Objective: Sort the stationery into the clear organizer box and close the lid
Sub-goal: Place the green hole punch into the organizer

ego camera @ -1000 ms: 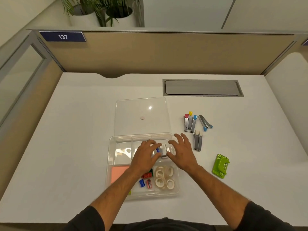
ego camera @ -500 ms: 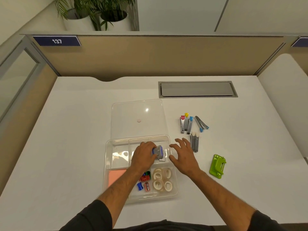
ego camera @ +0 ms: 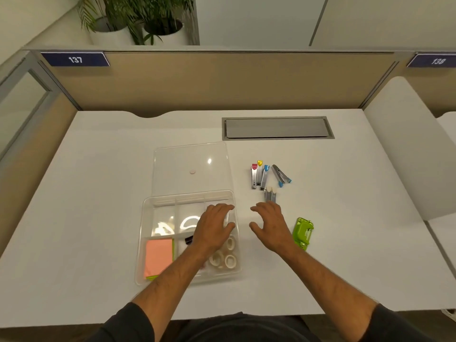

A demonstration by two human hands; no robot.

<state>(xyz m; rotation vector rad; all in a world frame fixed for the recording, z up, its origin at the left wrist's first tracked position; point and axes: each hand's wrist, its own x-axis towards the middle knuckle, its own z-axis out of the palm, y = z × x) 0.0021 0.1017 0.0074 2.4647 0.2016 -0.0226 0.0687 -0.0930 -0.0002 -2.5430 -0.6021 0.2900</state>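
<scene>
The clear organizer box [ego camera: 145, 243] sits near the desk's [ego camera: 98, 193] front edge, its lid [ego camera: 172, 166] lying open on the far side. Its near-left compartment holds pink sticky notes [ego camera: 158, 257]; tape rolls [ego camera: 225, 260] fill the near-right one. The left hand [ego camera: 213, 227] reaches into the far-right compartment, grasp hidden. The right hand [ego camera: 270, 223], fingers spread, hovers beside the staple removers [ego camera: 261, 175].

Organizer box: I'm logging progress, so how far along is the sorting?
Done: sticky notes and tape rolls lie in the box. In hand: left hand over its right compartment; right hand open. Left: staple removers, green punch, lid open.
</scene>
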